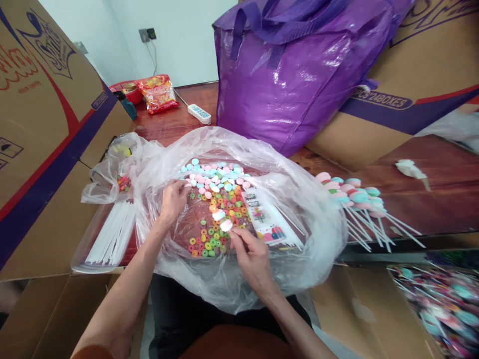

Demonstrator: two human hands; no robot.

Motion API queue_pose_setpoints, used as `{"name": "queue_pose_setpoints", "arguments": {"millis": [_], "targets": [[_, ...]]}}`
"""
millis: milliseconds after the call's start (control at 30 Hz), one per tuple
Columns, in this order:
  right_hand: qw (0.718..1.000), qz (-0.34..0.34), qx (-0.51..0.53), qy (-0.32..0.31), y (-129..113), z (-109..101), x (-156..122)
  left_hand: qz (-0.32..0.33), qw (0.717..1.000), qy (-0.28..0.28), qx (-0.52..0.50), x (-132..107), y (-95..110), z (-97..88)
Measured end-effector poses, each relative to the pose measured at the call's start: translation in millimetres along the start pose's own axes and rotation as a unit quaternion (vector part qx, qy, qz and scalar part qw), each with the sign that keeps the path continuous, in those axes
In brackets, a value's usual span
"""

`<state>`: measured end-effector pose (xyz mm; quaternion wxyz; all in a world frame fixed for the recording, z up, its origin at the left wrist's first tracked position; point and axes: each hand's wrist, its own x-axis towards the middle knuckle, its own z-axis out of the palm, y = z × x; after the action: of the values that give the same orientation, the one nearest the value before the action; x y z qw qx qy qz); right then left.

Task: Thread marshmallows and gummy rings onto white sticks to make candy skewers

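My right hand (252,254) is closed in a pinch at the near end of a candy stick. Pastel marshmallow candies (226,226) sit at its tip, above ring-shaped gummies. The stick itself is mostly hidden by my fingers. At the left edge of a heap of pink, blue and white marshmallows (228,187), my left hand (174,200) has its fingertips drawn together; what lies between them is too small to make out. Multicoloured gummy rings (213,239) spread nearer to me. Clear plastic sheeting (299,189) surrounds all this.
White sticks (110,234) lie in a tray at left, more beside a printed packet (264,219). Candy sticks (359,194) rest on the table's right. A purple bag (284,85) and cardboard boxes (45,124) stand behind and beside. Many candy sticks (445,304) fill a box lower right.
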<state>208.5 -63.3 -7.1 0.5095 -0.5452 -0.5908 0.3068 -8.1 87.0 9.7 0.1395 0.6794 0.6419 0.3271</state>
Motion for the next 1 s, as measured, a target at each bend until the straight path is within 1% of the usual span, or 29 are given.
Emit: {"name": "queue_pose_setpoints", "arguments": {"millis": [33, 67, 167, 233, 300, 367, 433, 500, 533, 567, 633, 700, 733, 767, 800, 833, 900, 967, 1000], "targets": [[1.0, 0.001, -0.002, -0.001, -0.1, 0.1, 0.1, -0.004, 1.0, 0.002, -0.01, 2.2, 0.4, 0.3], [1.0, 0.002, -0.003, -0.002, 0.0, 0.3, 0.1, -0.001, 1.0, -0.01, -0.018, 4.9, 1.2, 1.3], [1.0, 0.004, -0.006, -0.005, 1.4, 0.9, -0.7, 0.037, 0.996, -0.081, -0.014, 13.8, 5.2, 8.3], [1.0, 0.004, -0.007, -0.005, 2.6, 1.2, -1.6, 0.046, 0.993, -0.107, 0.012, 17.9, 8.8, 13.6], [1.0, 0.007, -0.008, -0.005, 3.4, 1.4, -2.4, 0.025, 0.995, -0.094, 0.031, 18.0, 12.1, 15.7], [1.0, 0.008, -0.007, -0.004, 3.2, 1.5, -2.4, 0.009, 0.997, -0.072, 0.026, 11.9, 15.0, 11.9], [1.0, 0.002, -0.006, -0.004, 2.2, 1.4, -1.8, 0.027, 0.999, -0.04, 0.025, -1.2, 17.1, 2.7], [1.0, -0.007, -0.007, -0.003, 0.8, 1.1, -0.9, 0.082, 0.995, -0.004, 0.057, -20.5, 18.6, -8.6], [1.0, -0.011, -0.008, -0.004, 0.1, 1.0, -0.5, 0.113, 0.99, 0.002, 0.083, -31.6, 19.1, -13.7], [1.0, -0.015, -0.01, -0.004, -0.4, 0.8, -0.2, 0.144, 0.984, -0.006, 0.104, -42.9, 19.5, -17.8], [1.0, -0.021, -0.012, -0.003, -1.0, 0.6, 0.1, 0.199, 0.972, -0.056, 0.113, -64.2, 19.6, -22.9], [1.0, -0.024, -0.011, -0.003, -1.3, 0.5, -0.1, 0.226, 0.966, -0.102, 0.077, -80.6, 19.0, -25.1], [1.0, -0.024, -0.011, -0.004, -1.3, 0.6, -0.2, 0.224, 0.967, -0.113, 0.047, -86.2, 18.7, -26.0], [1.0, -0.026, -0.012, -0.005, -1.2, 0.7, -0.3, 0.211, 0.971, -0.115, 0.012, -89.9, 18.5, -27.1], [1.0, -0.028, -0.014, -0.006, -1.0, 0.8, -0.5, 0.184, 0.976, -0.11, -0.026, -91.8, 18.6, -28.3], [0.999, -0.03, -0.016, -0.006, -0.7, 1.0, -0.5, 0.144, 0.982, -0.103, -0.065, -92.0, 18.9, -29.6], [0.999, -0.035, -0.022, -0.006, 0.0, 1.4, -0.5, 0.043, 0.985, -0.091, -0.139, -88.5, 19.4, -31.4], [0.999, -0.041, -0.027, -0.002, 0.7, 1.7, -0.3, -0.061, 0.974, -0.092, -0.199, -82.1, 18.8, -30.3], [0.999, -0.043, -0.029, -0.001, 0.9, 1.9, -0.2, -0.1, 0.965, -0.098, -0.222, -78.8, 17.8, -28.5]]}}
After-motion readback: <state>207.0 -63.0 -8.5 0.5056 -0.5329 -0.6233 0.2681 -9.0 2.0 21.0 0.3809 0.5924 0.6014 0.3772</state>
